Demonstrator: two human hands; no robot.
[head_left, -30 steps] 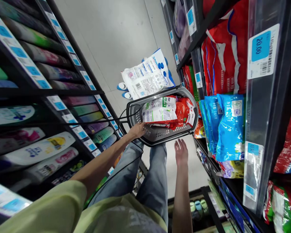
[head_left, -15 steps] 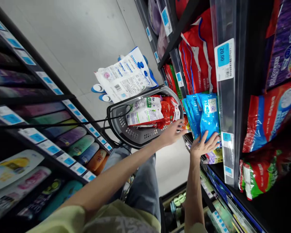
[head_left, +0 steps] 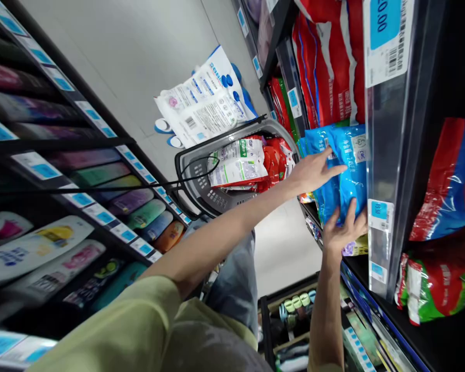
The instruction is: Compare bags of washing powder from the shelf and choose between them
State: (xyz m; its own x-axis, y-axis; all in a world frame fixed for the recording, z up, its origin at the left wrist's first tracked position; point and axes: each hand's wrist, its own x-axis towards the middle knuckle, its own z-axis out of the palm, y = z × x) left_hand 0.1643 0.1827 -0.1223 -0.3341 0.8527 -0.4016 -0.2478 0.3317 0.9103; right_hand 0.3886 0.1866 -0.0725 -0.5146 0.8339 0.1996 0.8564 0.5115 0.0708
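Observation:
Glossy blue plastic packets (head_left: 343, 178) stand side by side on the shelf at the right. My left hand (head_left: 315, 170) reaches across to them; two of its outstretched digits lie apart over the front of the packets, and its other fingers are partly hidden. At the lower edge of the same packets, my right hand (head_left: 345, 230) rests with spread fingers lying against the film. Below me on the left is a grey shopping basket (head_left: 201, 178), holding a white and green packet (head_left: 240, 163) and red packets (head_left: 275, 160).
Beyond the basket is a large white bag (head_left: 207, 103) with blue print. Large red bags (head_left: 329, 67) fill the shelf behind the blue packets. A clear price strip (head_left: 383, 155) borders them at right. Shelves of bottles (head_left: 139, 217) line the left. A dark cable (head_left: 147, 186) crosses the view.
My left hand has moved from beside the basket's rim to the right, onto the blue packets. My right hand stays at their lower edge. The view has shifted slightly.

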